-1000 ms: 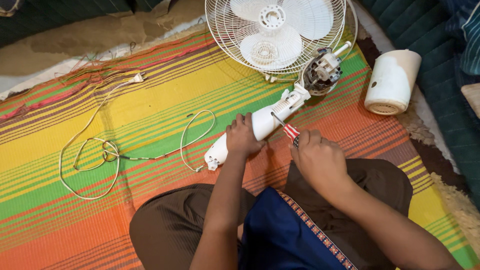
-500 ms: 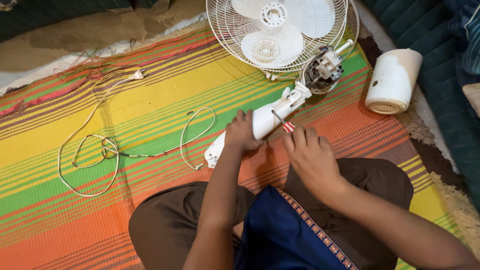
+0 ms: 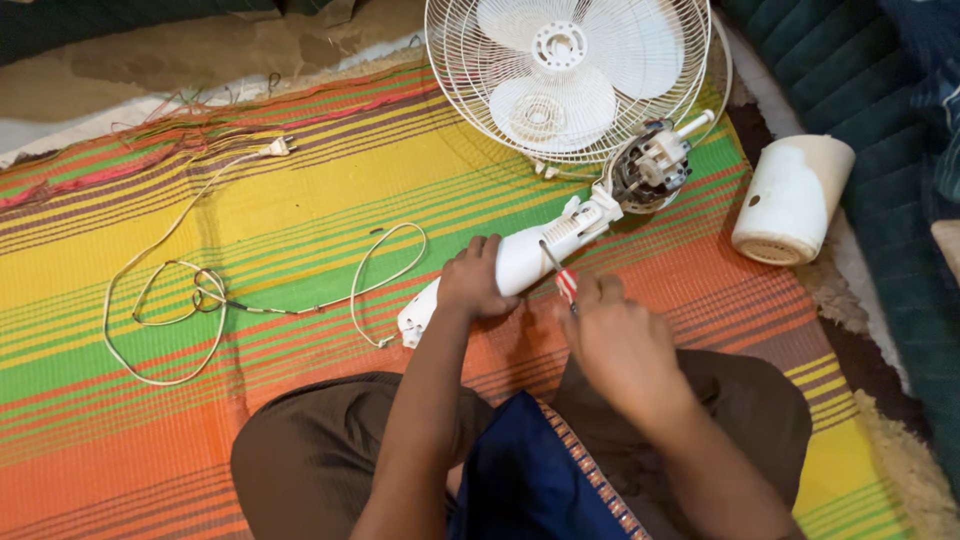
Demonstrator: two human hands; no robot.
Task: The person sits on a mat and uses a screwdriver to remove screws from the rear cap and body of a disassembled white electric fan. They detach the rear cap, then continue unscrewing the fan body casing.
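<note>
Fan neck [image 3: 530, 255] in left hand [image 3: 475, 285] grip, right hand [image 3: 620, 340] w/ screwdriver [image 3: 562, 277].

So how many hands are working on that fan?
2. The left hand grips the white fan neck; the right hand holds a screwdriver against it.

A striped woven mat [image 3: 300, 200] on the floor carries a dismantled white fan [image 3: 570, 80], its loose white cord [image 3: 215, 300], and a white cylindrical cover [image 3: 790, 200].
</note>
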